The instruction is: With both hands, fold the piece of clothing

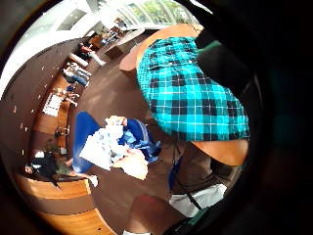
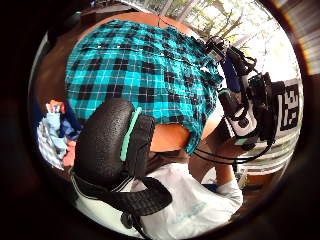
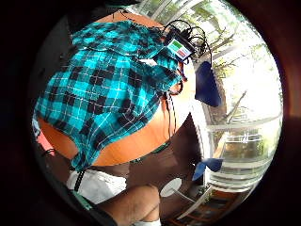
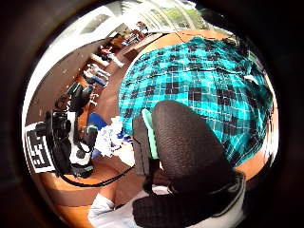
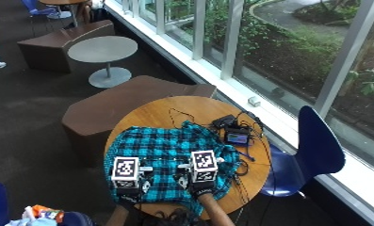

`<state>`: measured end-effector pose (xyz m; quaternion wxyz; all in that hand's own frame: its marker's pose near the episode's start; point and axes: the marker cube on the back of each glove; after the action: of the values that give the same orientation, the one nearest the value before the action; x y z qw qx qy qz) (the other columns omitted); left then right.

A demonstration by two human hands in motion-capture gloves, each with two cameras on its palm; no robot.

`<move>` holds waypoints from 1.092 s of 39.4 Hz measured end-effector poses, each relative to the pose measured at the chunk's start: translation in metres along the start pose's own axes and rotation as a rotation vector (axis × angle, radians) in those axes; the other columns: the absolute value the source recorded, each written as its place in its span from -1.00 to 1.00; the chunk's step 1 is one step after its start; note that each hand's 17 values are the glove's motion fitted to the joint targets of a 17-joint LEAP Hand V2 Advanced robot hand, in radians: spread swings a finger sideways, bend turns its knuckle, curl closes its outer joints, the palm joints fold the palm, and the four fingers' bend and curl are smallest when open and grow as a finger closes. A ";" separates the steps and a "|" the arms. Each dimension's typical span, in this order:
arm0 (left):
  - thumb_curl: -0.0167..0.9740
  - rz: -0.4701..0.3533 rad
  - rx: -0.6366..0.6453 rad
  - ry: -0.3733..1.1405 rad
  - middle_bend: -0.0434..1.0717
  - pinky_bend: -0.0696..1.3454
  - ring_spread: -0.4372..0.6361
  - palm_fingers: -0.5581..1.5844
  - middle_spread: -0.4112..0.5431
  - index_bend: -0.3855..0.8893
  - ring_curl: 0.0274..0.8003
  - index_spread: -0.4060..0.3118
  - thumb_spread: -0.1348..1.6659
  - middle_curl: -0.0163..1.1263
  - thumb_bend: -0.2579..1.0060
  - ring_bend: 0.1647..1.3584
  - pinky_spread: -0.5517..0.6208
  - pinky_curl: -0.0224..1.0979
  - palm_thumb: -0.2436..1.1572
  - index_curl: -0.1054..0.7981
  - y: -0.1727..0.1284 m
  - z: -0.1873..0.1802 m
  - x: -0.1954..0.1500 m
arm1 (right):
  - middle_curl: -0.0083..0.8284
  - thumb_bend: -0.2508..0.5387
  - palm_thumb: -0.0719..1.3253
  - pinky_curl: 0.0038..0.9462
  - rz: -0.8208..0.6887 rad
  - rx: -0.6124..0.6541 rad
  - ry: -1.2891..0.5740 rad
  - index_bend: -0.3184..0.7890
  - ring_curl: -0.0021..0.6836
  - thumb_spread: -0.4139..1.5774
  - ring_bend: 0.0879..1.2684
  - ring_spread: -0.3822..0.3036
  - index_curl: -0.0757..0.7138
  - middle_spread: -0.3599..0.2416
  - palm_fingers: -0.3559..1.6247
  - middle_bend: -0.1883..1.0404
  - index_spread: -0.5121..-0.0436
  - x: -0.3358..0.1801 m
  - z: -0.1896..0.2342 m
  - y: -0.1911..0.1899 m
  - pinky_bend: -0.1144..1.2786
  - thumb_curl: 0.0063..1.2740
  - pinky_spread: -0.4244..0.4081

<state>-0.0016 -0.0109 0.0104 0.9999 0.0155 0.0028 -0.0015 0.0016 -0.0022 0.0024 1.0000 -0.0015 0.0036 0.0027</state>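
We see the shirt (image 5: 167,162) spread flat on the bench (image 5: 174,110), long axis side to side. Both hands hover over its near hem, left (image 5: 129,189) and right (image 5: 200,184) equally close; finger state can't tell.

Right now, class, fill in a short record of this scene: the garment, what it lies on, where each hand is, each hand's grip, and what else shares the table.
garment: teal and black plaid shirt, spread out, not yet folded
surface: round wooden table; shirt's near edge hangs over the rim
left hand: over the shirt's near edge, left side
right hand: over the shirt's near edge, right side
grip: fingers hidden in every view; cannot tell
also on table: small device with a lit screen and black cables, beside the shirt
nearby: blue chair
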 end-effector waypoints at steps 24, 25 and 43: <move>-0.61 0.051 -0.078 0.028 -0.33 0.04 -0.09 -0.07 -0.22 -0.27 -0.31 -0.12 0.40 -0.43 -0.57 -0.15 0.13 -0.43 -0.41 -0.61 0.023 0.008 -0.006 | -0.47 -0.21 -0.55 -0.47 -0.046 -0.040 -0.033 -0.13 -0.53 0.60 -0.77 0.40 -0.22 0.11 -0.39 -0.39 -0.41 0.001 0.006 0.021 -0.22 -0.70 0.66; -0.60 0.056 -0.096 0.025 -0.33 0.04 -0.09 -0.07 -0.22 -0.27 -0.30 -0.12 0.40 -0.42 -0.58 -0.15 0.13 -0.42 -0.40 -0.60 0.026 0.011 -0.007 | -0.46 -0.22 -0.55 -0.46 -0.050 -0.052 -0.040 -0.14 -0.52 0.61 -0.77 0.41 -0.21 0.11 -0.39 -0.39 -0.42 0.004 0.010 0.025 -0.21 -0.70 0.66; -0.44 0.143 -0.506 -0.010 -0.43 0.19 0.05 -0.28 -0.04 -0.26 -0.24 0.05 0.38 -0.35 -0.59 -0.07 0.17 -0.32 -0.28 -0.58 0.041 0.128 -0.033 | -0.31 -0.30 -0.36 -0.34 -0.015 -0.345 -0.102 -0.17 -0.37 0.59 -0.70 0.42 -0.19 0.16 -0.36 -0.37 -0.25 0.041 0.108 0.058 -0.12 -0.56 0.59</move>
<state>-0.0340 0.0261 0.1398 0.9695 -0.2350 -0.0029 0.0697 0.0434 0.0562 0.1099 0.9837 -0.1731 -0.0475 -0.0043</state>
